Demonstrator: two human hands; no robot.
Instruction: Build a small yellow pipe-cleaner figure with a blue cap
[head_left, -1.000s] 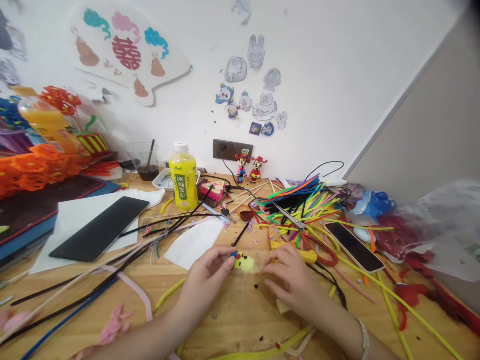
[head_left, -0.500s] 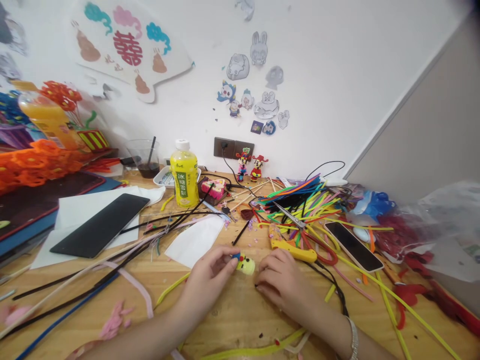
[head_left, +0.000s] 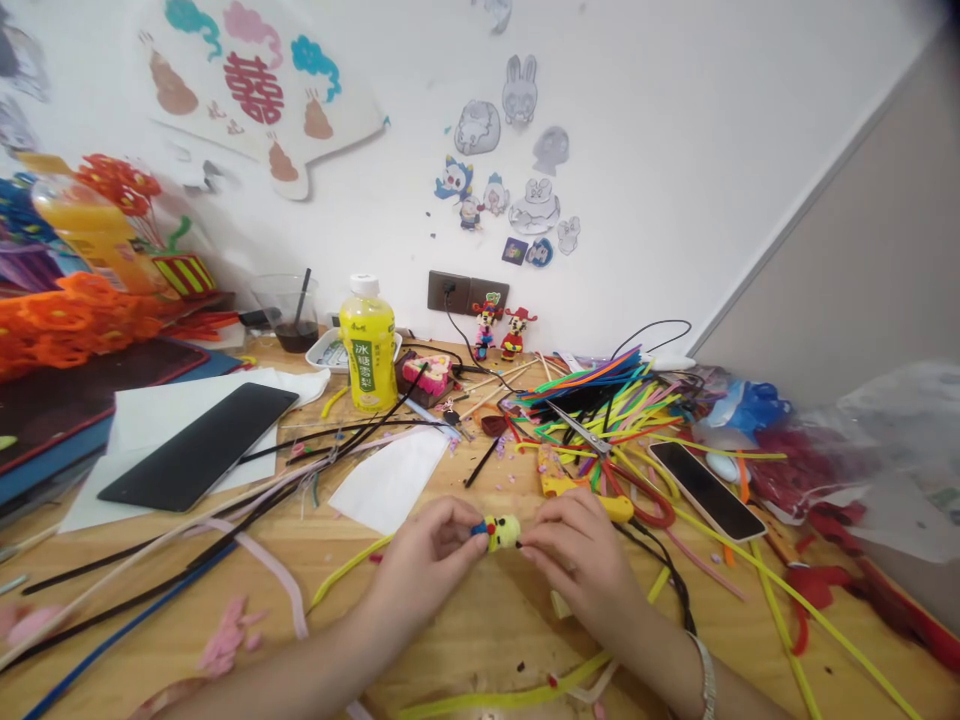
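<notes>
My left hand [head_left: 427, 570] pinches a small fuzzy yellow figure [head_left: 501, 531] with a red and blue bit on its left side, held just above the wooden table [head_left: 465, 640]. My right hand [head_left: 581, 560] is closed in a pinch at the figure's right side, its fingertips touching it. What those fingertips hold, if anything, is too small to make out. A yellow-handled tool [head_left: 581, 492] lies right behind my right hand. A yellow pipe cleaner [head_left: 345, 572] lies left of my left hand.
A heap of coloured pipe cleaners [head_left: 600, 405] with scissors [head_left: 581, 432] lies behind, a phone [head_left: 705, 490] to its right. A yellow drink bottle [head_left: 367, 345], a dark tablet [head_left: 199, 447] on white paper and long black stems [head_left: 225, 520] lie to the left. Plastic bags [head_left: 862, 450] crowd the right edge.
My left hand has lifted the yellow figure slightly and turned it. My right hand has come off the table and closed in on the figure's right side.
</notes>
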